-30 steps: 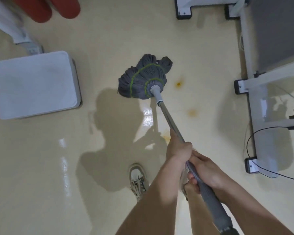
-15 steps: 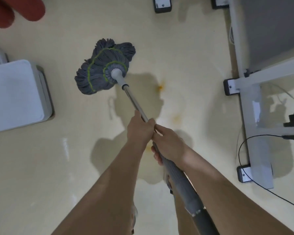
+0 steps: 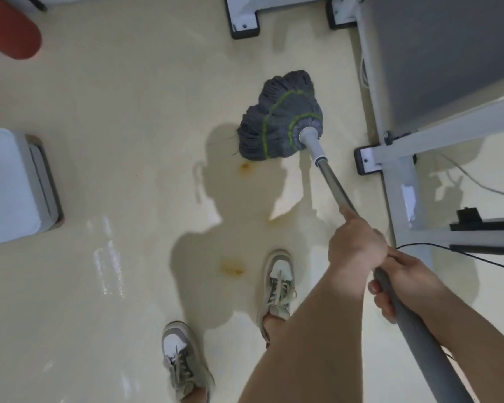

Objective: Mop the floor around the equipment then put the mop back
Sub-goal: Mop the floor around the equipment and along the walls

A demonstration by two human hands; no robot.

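Observation:
A grey string mop head [image 3: 280, 117] with green stitching lies flat on the cream floor [image 3: 122, 117], close to the white equipment frame [image 3: 399, 181] on the right. Its metal handle [image 3: 332, 184] runs down and right toward me. My left hand [image 3: 357, 245] is wrapped around the handle higher up the shaft. My right hand [image 3: 402, 283] grips the thicker grey part just behind it. Orange stains [image 3: 232, 267] mark the floor near my shoes.
A white box-like unit [image 3: 15, 184] stands at the left edge. Black-capped frame feet [image 3: 243, 21] sit at the top and at the right foot [image 3: 367, 161]. A black cable [image 3: 454, 251] trails on the right. A red rounded object [image 3: 9, 36] is top left. My shoes [image 3: 277, 286] stand on wet floor.
The mop head has swung from the left side of the floor to the right, near the equipment frame. Both hands moved right with the handle, and my shoes are now in view.

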